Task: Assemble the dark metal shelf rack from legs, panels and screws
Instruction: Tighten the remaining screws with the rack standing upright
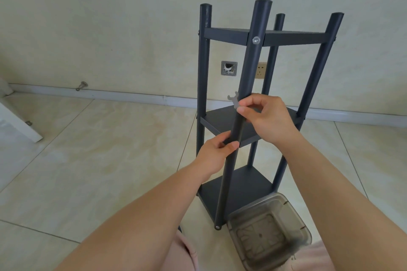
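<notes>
rack: dark shelf rack (pixel 259 103) stood upright on the tiled floor (pixel 110 149) near the wall, four legs and three panels already in; looked nearly done, so this step read as fastening the middle panel to the front leg.
front leg: front leg (pixel 248 77) ran tilted in view; top screw (pixel 256 40) and bottom screw (pixel 218 227) showed seated.
middle panel: middle panel (pixel 222 120) met the front leg right at the hands; its screw was hidden behind fingers, could not tell if started.
bin: clear plastic bin (pixel 268 235) sat on the floor just beside the rack's foot, no loose parts visible in it.
left hand: left hand (pixel 217 149) gripped the front leg at the panel corner. Advice: hold the hole lined up, keep the leg from twisting.
right hand: right hand (pixel 268 116) pinched the small flat wrench (pixel 235 101) against the leg, just above the panel.
wrench: seat it square on the screw head, short turns, snug only; over-torque risks stripping.
</notes>
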